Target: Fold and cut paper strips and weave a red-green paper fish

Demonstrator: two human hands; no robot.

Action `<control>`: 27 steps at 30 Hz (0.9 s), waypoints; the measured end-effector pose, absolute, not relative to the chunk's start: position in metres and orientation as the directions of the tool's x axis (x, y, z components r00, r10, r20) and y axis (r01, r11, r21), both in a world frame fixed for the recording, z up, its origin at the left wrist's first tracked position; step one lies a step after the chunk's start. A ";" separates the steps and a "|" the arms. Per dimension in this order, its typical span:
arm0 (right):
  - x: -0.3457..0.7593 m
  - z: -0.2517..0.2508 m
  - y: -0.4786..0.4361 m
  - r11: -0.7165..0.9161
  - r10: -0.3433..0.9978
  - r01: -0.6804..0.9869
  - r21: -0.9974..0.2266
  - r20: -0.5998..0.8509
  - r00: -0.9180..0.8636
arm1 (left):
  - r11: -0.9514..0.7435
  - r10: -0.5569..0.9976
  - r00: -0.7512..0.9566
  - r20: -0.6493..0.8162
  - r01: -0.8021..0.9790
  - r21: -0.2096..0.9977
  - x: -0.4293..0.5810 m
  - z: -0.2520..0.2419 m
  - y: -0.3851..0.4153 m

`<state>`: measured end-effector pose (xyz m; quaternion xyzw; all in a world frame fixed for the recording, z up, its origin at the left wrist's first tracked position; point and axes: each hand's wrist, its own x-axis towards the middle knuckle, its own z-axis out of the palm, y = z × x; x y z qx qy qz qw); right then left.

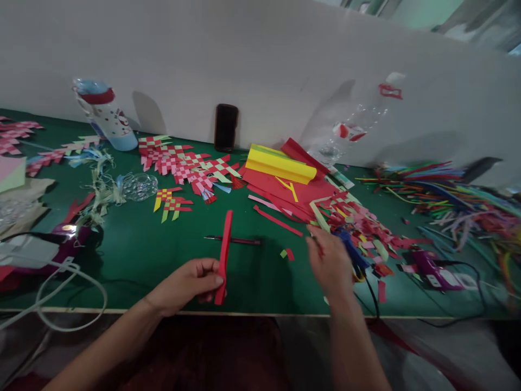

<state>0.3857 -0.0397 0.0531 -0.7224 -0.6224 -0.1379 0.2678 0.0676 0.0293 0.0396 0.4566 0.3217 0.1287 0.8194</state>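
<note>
My left hand (191,282) is closed on a folded red paper strip (224,250) and holds it upright over the green table (163,255). My right hand (330,262) is blurred by motion. It hovers at the edge of a heap of paper scraps (358,222), beside blue-handled scissors (352,247). Its fingers are smeared, so whether it holds anything stays unclear. A thin dark pen (234,239) lies on the table just behind the strip.
Woven red-and-white paper pieces (183,163), red and yellow sheets (285,174), a phone (226,126) against the wall, a bottle (106,115), coloured strips (439,195) at right, a purple glue gun (431,269), and cables (61,293) at left.
</note>
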 end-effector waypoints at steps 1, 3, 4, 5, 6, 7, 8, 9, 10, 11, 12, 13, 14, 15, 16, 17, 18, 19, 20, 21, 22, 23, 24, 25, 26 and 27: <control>0.403 0.051 -0.046 -0.187 0.815 0.963 -0.193 0.517 0.262 | 0.554 0.551 0.726 -0.411 0.050 0.831 0.069 0.039 0.030; 0.432 0.047 -0.059 -0.402 0.788 0.903 -0.153 0.445 0.426 | 0.573 0.620 0.662 -0.421 -0.016 0.819 0.071 0.037 0.030; 0.442 0.045 -0.065 -0.481 0.779 0.865 -0.144 0.383 0.497 | 0.582 0.648 0.632 -0.425 -0.052 0.812 0.071 0.036 0.031; 0.448 0.042 -0.071 -0.530 0.776 0.836 -0.143 0.315 0.546 | 0.589 0.671 0.606 -0.427 -0.086 0.804 0.072 0.036 0.031; 0.451 0.039 -0.076 -0.560 0.775 0.819 -0.127 0.268 0.572 | 0.594 0.692 0.580 -0.431 -0.118 0.795 0.073 0.035 0.031; 0.452 0.036 -0.081 -0.570 0.784 0.815 -0.100 0.230 0.576 | 0.600 0.707 0.557 -0.436 -0.146 0.786 0.074 0.034 0.031; 0.452 0.033 -0.084 -0.570 0.795 0.819 -0.070 0.202 0.571 | 0.606 0.717 0.539 -0.442 -0.170 0.777 0.075 0.034 0.031; 0.451 0.030 -0.086 -0.562 0.808 0.826 -0.039 0.187 0.558 | 0.611 0.723 0.527 -0.446 -0.188 0.769 0.076 0.033 0.031; 0.451 0.027 -0.087 -0.547 0.822 0.837 -0.013 0.180 0.540 | 0.616 0.726 0.520 -0.449 -0.202 0.761 0.077 0.033 0.031; 0.451 0.025 -0.087 -0.532 0.834 0.847 0.005 0.180 0.522 | 0.620 0.728 0.515 -0.452 -0.214 0.755 0.077 0.033 0.031; 0.453 0.023 -0.087 -0.521 0.841 0.854 0.018 0.181 0.510 | 0.621 0.730 0.514 -0.451 -0.221 0.752 0.077 0.033 0.031; 0.457 0.021 -0.087 -0.510 0.848 0.860 0.025 0.178 0.499 | 0.619 0.733 0.511 -0.450 -0.226 0.752 0.077 0.033 0.031; 0.461 0.020 -0.086 -0.507 0.852 0.861 0.030 0.166 0.496 | 0.615 0.739 0.503 -0.448 -0.233 0.753 0.077 0.033 0.031; 0.466 0.019 -0.085 -0.507 0.856 0.861 0.032 0.139 0.498 | 0.611 0.746 0.494 -0.446 -0.240 0.754 0.077 0.032 0.030; 0.472 0.018 -0.084 -0.508 0.858 0.861 0.023 0.105 0.503 | 0.607 0.753 0.484 -0.446 -0.249 0.754 0.076 0.032 0.030; 0.478 0.018 -0.083 -0.513 0.856 0.858 0.008 0.069 0.512 | 0.606 0.758 0.476 -0.447 -0.257 0.753 0.076 0.032 0.030; 0.483 0.019 -0.083 -0.526 0.850 0.851 -0.013 0.035 0.526 | 0.605 0.762 0.467 -0.448 -0.266 0.751 0.075 0.032 0.030; 0.487 0.019 -0.082 -0.545 0.838 0.838 -0.044 0.009 0.545 | 0.604 0.765 0.461 -0.449 -0.272 0.749 0.075 0.033 0.029; 0.490 0.021 -0.081 -0.561 0.827 0.823 -0.088 -0.014 0.563 | 0.602 0.769 0.456 -0.449 -0.277 0.749 0.075 0.033 0.029; 0.492 0.022 -0.080 -0.575 0.816 0.806 -0.141 -0.030 0.577 | 0.598 0.773 0.449 -0.448 -0.282 0.750 0.075 0.033 0.029; 0.493 0.023 -0.080 -0.583 0.807 0.788 -0.196 -0.033 0.589 | 0.593 0.779 0.442 -0.445 -0.287 0.752 0.075 0.034 0.029; 0.493 0.025 -0.079 -0.583 0.803 0.774 -0.248 -0.028 0.596 | 0.588 0.783 0.438 -0.441 -0.292 0.754 0.075 0.035 0.029; 0.492 0.026 -0.079 -0.579 0.800 0.762 -0.291 -0.021 0.600 | 0.584 0.787 0.435 -0.437 -0.296 0.756 0.074 0.035 0.030; 0.489 0.028 -0.078 -0.584 0.791 0.744 -0.325 -0.021 0.611 | 0.581 0.789 0.435 -0.433 -0.301 0.757 0.074 0.036 0.030; 0.486 0.030 -0.078 -0.600 0.774 0.717 -0.355 -0.027 0.633 | 0.577 0.792 0.435 -0.428 -0.306 0.757 0.074 0.037 0.030; 0.483 0.032 -0.079 -0.617 0.753 0.681 -0.394 -0.043 0.657 | 0.574 0.795 0.433 -0.425 -0.311 0.757 0.073 0.037 0.030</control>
